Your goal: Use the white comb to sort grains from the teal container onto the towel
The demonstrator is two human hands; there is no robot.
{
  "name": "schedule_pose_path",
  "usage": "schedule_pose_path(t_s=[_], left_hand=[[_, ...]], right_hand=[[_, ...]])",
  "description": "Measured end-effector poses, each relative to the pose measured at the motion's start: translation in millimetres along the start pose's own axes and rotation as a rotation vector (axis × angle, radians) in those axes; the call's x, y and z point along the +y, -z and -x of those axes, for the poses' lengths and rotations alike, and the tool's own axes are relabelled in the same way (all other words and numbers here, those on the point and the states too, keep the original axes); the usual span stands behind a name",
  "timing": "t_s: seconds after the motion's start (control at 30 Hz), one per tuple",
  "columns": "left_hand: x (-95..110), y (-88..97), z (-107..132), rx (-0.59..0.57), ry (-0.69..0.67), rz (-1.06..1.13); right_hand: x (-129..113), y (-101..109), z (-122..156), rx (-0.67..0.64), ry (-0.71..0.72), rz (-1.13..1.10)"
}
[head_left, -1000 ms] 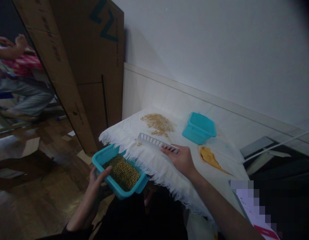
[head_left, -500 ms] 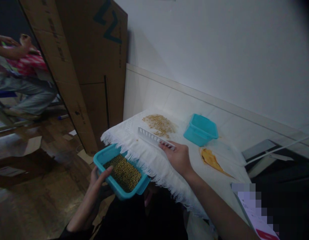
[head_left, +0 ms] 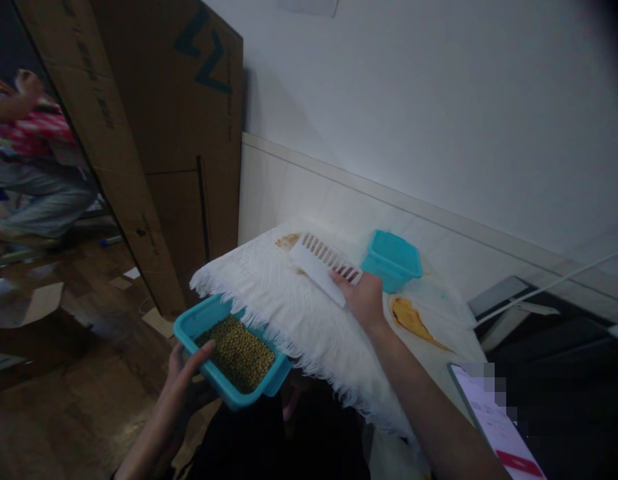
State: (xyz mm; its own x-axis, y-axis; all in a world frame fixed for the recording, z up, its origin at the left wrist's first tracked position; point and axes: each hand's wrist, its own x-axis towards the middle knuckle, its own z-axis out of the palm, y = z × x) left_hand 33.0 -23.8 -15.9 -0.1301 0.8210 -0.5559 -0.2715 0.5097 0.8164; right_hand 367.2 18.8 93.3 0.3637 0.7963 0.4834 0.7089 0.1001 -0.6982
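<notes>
My left hand (head_left: 181,383) grips a teal plastic container (head_left: 239,400) at its left side, thumb over the rim. Inside lie many small yellow-green beans (head_left: 243,350). The container is just under the fringed edge of a white cloth (head_left: 259,280) that covers a small table. In my right hand (head_left: 366,300) is a flat white plastic piece with a row of slots (head_left: 316,267), tilted over the cloth. Behind it a pile of pale beans (head_left: 287,241) shows only in part, the rest hidden by the slotted piece.
A second teal container (head_left: 393,257) stands at the table's back. A yellow-orange, leaf-shaped thing (head_left: 411,317) lies to the right, near a phone-like sheet (head_left: 489,413). A tall cardboard box (head_left: 173,133) rises on the left; a seated person (head_left: 33,147) is beyond it.
My right hand has moved the slotted piece up and turned its broad face toward me, so it covers most of the bean pile. My left hand still holds the bean container.
</notes>
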Motion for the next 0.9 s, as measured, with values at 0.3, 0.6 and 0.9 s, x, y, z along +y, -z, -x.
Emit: schedule_pose_path(t_s=[0.3, 0.6, 0.9], left_hand=[[-0.3, -6.2, 10.2, -0.032, 0.003, 0.021], [-0.9, -9.3, 9.0, -0.04, 0.031, 0.014], [-0.3, -8.2, 7.4, -0.032, 0.036, 0.012]], right_hand=[[22.2, -21.6, -24.9, 0.07, -0.021, 0.244], [20.2, -22.0, -21.6, -0.006, -0.032, 0.22], [22.0, -21.0, -19.6, -0.058, -0.092, 0.029]])
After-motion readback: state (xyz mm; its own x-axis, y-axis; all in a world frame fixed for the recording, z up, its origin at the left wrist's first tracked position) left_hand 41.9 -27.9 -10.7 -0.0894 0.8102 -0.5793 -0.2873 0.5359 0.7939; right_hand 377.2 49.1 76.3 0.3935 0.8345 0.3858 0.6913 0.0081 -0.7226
